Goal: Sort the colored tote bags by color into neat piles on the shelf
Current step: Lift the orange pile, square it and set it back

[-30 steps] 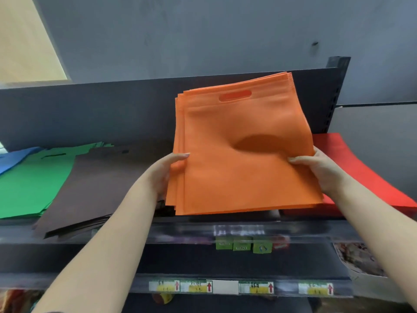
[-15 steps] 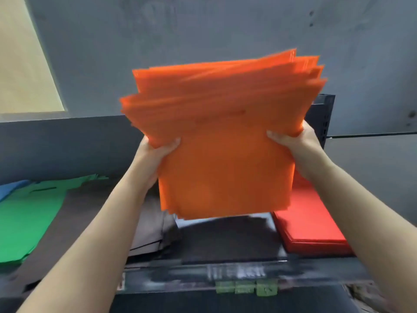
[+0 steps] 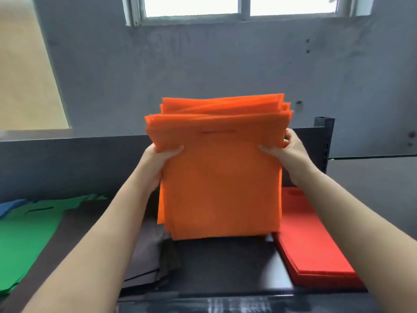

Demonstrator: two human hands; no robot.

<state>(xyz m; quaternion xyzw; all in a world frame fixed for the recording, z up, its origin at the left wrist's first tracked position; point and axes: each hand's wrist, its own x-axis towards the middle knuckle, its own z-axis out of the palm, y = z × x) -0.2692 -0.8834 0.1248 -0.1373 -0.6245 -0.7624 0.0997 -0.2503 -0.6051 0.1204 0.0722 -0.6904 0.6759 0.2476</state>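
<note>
- Head view: a stack of orange bags [image 3: 222, 190] stands upright in front of the person, its lower edge down at the dark shelf [image 3: 225, 267]; whether it touches the shelf cannot be told.
- The left hand [image 3: 155, 163] grips the stack's left edge, thumb across the front face and fingers hidden behind.
- The right hand [image 3: 286, 152] grips the right edge near the top, thumb on the front and fingers curled round the back.
- The top edges of the orange bags are fanned and uneven, some sheets standing higher than others; a slot handle shows as a thin line near the top of the front bag.
- A flat pile of red bags [image 3: 316, 249] lies on the shelf just to the right of the orange stack, under the right forearm.
- Brown bags [image 3: 146, 256] lie loosely on the shelf just to the left, partly hidden by the left forearm.
- A pile of green bags [image 3: 24, 240] lies further left, with a blue bag [image 3: 9, 206] showing at the far left edge.
- Behind the shelf rise its dark back panel [image 3: 67, 163], a grey wall [image 3: 203, 64] and a window [image 3: 241, 6] at the top.
</note>
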